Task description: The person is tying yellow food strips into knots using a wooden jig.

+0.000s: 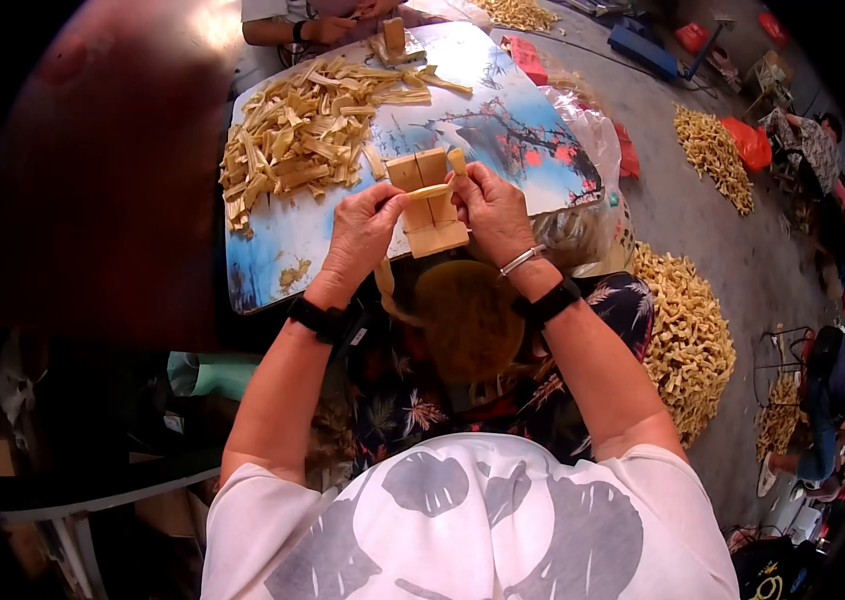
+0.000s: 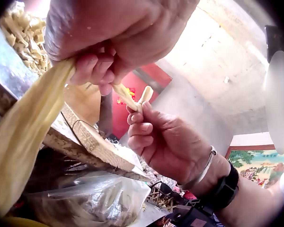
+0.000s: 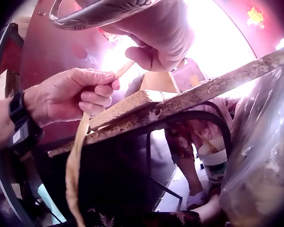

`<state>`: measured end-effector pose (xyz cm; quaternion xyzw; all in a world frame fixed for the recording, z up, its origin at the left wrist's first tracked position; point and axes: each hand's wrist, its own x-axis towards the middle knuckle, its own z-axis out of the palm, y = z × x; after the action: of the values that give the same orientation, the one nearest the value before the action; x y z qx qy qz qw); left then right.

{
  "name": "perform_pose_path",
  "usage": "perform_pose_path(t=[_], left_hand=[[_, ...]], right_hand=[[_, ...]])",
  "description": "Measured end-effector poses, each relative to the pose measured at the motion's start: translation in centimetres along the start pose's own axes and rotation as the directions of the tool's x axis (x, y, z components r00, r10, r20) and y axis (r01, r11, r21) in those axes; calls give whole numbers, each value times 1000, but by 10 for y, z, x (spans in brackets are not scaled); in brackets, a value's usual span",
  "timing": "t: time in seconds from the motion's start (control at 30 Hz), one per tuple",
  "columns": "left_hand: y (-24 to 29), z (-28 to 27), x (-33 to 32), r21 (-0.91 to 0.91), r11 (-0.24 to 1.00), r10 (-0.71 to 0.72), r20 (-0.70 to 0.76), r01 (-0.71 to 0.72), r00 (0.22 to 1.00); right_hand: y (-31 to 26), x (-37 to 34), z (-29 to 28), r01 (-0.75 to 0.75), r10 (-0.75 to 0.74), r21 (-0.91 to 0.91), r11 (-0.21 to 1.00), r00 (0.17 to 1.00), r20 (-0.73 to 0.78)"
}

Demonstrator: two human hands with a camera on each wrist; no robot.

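Note:
A soft, pale yellow strip (image 1: 430, 192) runs taut between both hands in the head view. My left hand (image 1: 365, 228) pinches it between thumb and curled fingers, and its long tail (image 3: 73, 175) hangs below that hand in the right wrist view. My right hand (image 1: 495, 208) pinches the other end, where a short piece (image 2: 146, 94) sticks up past the thumb in the left wrist view. Directly under the stretched strip is a wooden block stand (image 1: 436, 236) with a dark line down its middle, at the table's near edge.
A heap of similar strips (image 1: 293, 135) covers the left of the painted table (image 1: 483, 90). Below the near edge sits a round brownish container (image 1: 468, 320). Piles of small knotted pieces (image 1: 683, 340) lie on the floor at right. Another person's hands (image 1: 328, 28) work across the table.

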<state>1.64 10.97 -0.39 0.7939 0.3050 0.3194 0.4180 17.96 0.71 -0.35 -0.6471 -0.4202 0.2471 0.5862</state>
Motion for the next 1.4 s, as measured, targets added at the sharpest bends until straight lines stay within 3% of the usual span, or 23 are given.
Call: perform_pose_path(t=[0.13, 0.23, 0.27, 0.37, 0.43, 0.47, 0.5, 0.57, 0.67, 0.73, 0.8, 0.9, 0.93, 0.97, 1.0, 1.1, 1.13, 1.2, 1.23, 1.27, 1.3, 1.37, 1.4], left_hand=[[-12, 11, 16, -20, 1000, -24, -80, 22, 997], [-19, 16, 19, -41, 999, -26, -101, 22, 995], [-20, 18, 19, -27, 999, -40, -112, 38, 993], [-26, 22, 15, -18, 995, -96, -149, 95, 984], [-40, 17, 17, -58, 990, -141, -186, 132, 972], [-27, 11, 10, -172, 959, -248, -118, 226, 962], [-19, 5, 3, -385, 887, -287, -25, 255, 958], [-11, -5, -13, -727, 602, -304, 173, 329, 937], [8, 1, -45, -760, 551, -274, 227, 346, 935], [19, 8, -70, -784, 495, -264, 275, 375, 924], [27, 26, -90, -746, 556, -304, 230, 368, 925], [33, 51, -114, -628, 692, -337, 154, 356, 929], [32, 58, -121, -430, 888, -172, 25, 166, 985], [33, 64, -126, -180, 983, 32, -57, -42, 998], [39, 67, -133, -49, 997, 58, -62, -61, 996], [36, 69, -147, -120, 989, 77, -50, -82, 996], [41, 68, -153, -195, 981, 5, -38, -12, 999], [14, 68, -169, -383, 840, -384, 81, 384, 920], [7, 64, -172, -450, 700, -545, 165, 555, 822], [3, 58, -175, -538, 416, -655, 382, 733, 652], [-4, 56, -175, -556, 107, -611, 617, 824, 496], [26, 58, -172, -628, -120, -467, 719, 769, 515], [25, 60, -171, -609, -13, -488, 696, 793, 527]], right_hand=[[10, 19, 8, 178, -206, -220, 959, 972, -113], [26, 27, 13, 259, -309, -390, 884, 949, -69], [27, 27, 13, 212, -248, -457, 864, 969, -19], [34, 22, 12, 237, -308, -599, 765, 951, -17], [35, 22, 5, 215, -245, -492, 844, 969, 2], [32, 19, -1, 172, -177, -392, 904, 984, 25], [30, 16, -7, 122, -111, -289, 950, 992, 54], [30, 3, -21, 42, -23, -205, 978, 995, 92], [26, -35, -36, -143, 138, 24, 989, 981, 137], [17, -64, -43, -27, 39, -195, 981, 998, 57], [10, -89, -40, 14, -4, -322, 947, 1000, 29], [5, -117, -17, 133, -113, -223, 966, 989, 98], [4, -126, -10, 83, -48, -244, 966, 988, 145], [4, -132, -2, 28, -9, -170, 985, 994, 110], [15, -136, 8, 29, -22, -114, 993, 997, 68], [23, -143, 6, 24, -23, -49, 999, 1000, 13], [20, -145, 1, 19, -19, -45, 999, 1000, 13], [15, -151, -6, 141, -145, -175, 975, 989, -11], [12, -154, -9, 199, -210, -241, 950, 978, -19], [10, -161, -11, 203, -204, -214, 955, 979, 18], [10, -170, -12, 223, -210, -195, 955, 974, 83], [10, -190, -12, 258, -224, -150, 955, 952, 211], [10, -198, -11, 316, -280, -118, 942, 927, 248]])
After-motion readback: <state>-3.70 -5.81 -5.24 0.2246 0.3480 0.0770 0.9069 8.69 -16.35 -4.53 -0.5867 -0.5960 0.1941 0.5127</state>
